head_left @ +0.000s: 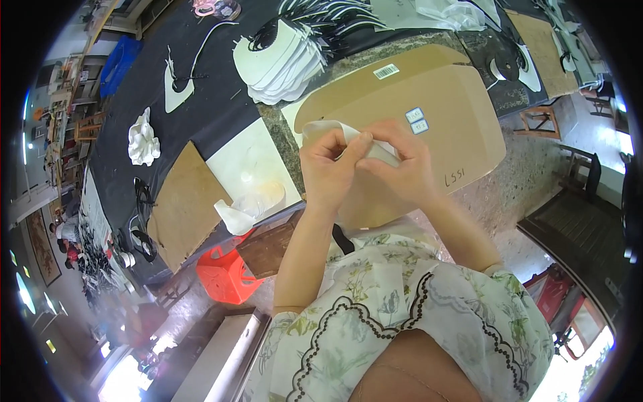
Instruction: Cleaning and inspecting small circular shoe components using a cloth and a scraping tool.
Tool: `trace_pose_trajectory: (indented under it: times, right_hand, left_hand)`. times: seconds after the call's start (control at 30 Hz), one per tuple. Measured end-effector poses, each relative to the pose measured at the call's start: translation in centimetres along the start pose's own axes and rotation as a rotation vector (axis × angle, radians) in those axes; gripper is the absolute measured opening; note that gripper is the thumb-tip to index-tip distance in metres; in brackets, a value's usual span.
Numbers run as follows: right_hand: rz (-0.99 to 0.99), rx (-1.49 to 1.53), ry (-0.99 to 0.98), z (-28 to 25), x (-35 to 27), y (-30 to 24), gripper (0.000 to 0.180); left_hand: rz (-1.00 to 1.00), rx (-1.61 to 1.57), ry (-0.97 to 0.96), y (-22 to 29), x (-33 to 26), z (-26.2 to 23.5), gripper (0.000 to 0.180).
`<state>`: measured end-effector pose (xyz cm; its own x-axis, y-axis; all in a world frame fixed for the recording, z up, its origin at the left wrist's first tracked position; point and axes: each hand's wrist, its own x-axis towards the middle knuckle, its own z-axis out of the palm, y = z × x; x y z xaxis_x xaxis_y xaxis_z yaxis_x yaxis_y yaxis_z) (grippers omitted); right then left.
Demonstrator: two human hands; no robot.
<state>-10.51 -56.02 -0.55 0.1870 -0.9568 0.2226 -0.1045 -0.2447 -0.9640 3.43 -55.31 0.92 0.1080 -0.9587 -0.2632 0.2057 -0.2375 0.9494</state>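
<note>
Both of my hands are closed on a thin white sheet-like piece [325, 126], its upper edge curling above the fingers. My left hand [327, 167] pinches it with thumb and fingers, while my right hand [410, 164] grips its other side. The thumbs meet near the middle, and much of the piece is hidden by the fingers. Beneath the hands lies a large brown cardboard sheet [462, 100] with small labels. A stack of white curved pieces [278, 70] sits just beyond its far left corner, next to a bundle of black and white straps [338, 17].
On the black table cover [214, 120] lie a single white piece with a strap [177, 94], a crumpled white item [143, 141] and a brown board [184, 211]. A curled white strip [234, 218] rests on a white board [248, 151]. A red stool [231, 275] stands below.
</note>
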Motion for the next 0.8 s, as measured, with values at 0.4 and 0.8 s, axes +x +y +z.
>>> trace_pose_trajectory:
  times: [0.4,0.8]
  right_hand:
    - [0.554,0.578,0.045,-0.2,0.0,-0.6,0.022]
    - [0.476,0.59,0.066,0.2,-3.8,-2.2,0.021]
  left_hand:
    - [0.051,-0.1,-0.251,0.2,-1.4,-1.0,0.018]
    - [0.055,-0.037,-0.358,0.5,-5.1,-1.5,0.011]
